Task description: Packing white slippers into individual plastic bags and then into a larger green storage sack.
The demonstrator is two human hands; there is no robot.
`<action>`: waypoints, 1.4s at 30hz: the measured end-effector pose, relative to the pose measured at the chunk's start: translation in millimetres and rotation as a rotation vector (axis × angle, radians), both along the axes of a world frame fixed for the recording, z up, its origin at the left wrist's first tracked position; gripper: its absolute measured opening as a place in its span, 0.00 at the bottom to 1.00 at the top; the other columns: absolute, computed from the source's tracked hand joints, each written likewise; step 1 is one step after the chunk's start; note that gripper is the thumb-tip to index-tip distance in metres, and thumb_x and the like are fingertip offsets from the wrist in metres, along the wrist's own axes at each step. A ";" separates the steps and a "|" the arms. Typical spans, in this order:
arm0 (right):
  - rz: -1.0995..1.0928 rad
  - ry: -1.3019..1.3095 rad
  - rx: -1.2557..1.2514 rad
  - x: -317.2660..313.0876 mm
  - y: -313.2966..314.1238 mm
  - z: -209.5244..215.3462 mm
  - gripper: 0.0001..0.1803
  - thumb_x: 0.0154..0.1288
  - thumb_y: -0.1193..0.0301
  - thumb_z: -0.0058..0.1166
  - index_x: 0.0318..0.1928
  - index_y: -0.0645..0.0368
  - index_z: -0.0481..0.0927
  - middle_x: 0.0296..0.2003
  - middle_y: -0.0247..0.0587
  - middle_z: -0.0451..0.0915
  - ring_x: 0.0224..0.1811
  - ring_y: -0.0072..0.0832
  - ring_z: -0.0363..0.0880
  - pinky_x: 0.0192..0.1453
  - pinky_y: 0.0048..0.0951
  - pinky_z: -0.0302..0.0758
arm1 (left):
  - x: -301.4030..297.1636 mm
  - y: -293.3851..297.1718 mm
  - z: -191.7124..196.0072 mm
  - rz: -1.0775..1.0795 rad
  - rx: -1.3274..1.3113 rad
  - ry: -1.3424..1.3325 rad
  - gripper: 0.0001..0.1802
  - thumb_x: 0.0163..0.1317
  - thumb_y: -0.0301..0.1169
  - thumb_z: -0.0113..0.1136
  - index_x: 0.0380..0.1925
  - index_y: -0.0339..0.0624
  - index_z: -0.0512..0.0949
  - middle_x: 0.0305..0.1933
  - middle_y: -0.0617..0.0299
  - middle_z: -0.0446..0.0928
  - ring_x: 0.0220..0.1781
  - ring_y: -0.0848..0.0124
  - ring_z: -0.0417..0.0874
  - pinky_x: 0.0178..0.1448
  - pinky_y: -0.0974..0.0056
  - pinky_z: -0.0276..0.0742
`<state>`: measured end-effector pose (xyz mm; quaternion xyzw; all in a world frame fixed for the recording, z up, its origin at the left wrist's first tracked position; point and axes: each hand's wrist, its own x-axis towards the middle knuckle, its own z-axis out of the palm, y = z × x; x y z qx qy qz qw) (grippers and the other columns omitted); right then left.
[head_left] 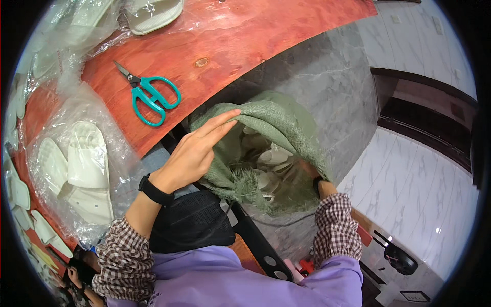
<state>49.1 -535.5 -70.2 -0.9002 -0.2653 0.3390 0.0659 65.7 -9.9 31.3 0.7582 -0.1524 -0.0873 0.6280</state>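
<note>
Green woven sack at table's 4 o'clock edge | left hand flat, fingers together, pinning its frayed rim | right hand buried inside, grip can't tell | pale slippers within | soft, floppy, likely light: grab the rim | teal scissors at left hand's 11 o'clock

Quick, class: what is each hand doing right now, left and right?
Left hand: fingers extended, resting on the rim of the green woven sack, holding it open.
Right hand: inside the sack among white slippers; its grip cannot be told.
</note>
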 end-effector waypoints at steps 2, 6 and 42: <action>-0.010 0.029 -0.009 -18.4 -6.7 9.9 0.26 0.57 0.75 0.50 0.59 0.51 0.72 0.50 0.44 0.75 0.48 0.45 0.76 0.52 0.38 0.74 | 1.8 -2.0 1.8 -0.009 0.026 -0.006 0.39 0.44 0.09 0.38 0.63 0.36 0.65 0.71 0.52 0.61 0.72 0.53 0.63 0.72 0.56 0.62; -0.028 0.093 -0.017 -30.1 -21.4 22.6 0.26 0.57 0.76 0.50 0.59 0.50 0.72 0.50 0.44 0.75 0.48 0.45 0.76 0.51 0.38 0.74 | 0.9 0.1 0.7 0.010 0.043 -0.013 0.40 0.43 0.08 0.39 0.63 0.36 0.65 0.71 0.54 0.61 0.71 0.54 0.64 0.71 0.57 0.64; 0.767 0.029 -0.392 1.3 2.2 -43.6 0.07 0.55 0.73 0.53 0.31 0.56 0.85 0.44 0.42 0.80 0.41 0.37 0.82 0.43 0.37 0.80 | -2.7 6.2 -10.0 0.096 0.149 -0.009 0.41 0.42 0.10 0.37 0.64 0.36 0.65 0.71 0.54 0.61 0.71 0.55 0.64 0.73 0.57 0.61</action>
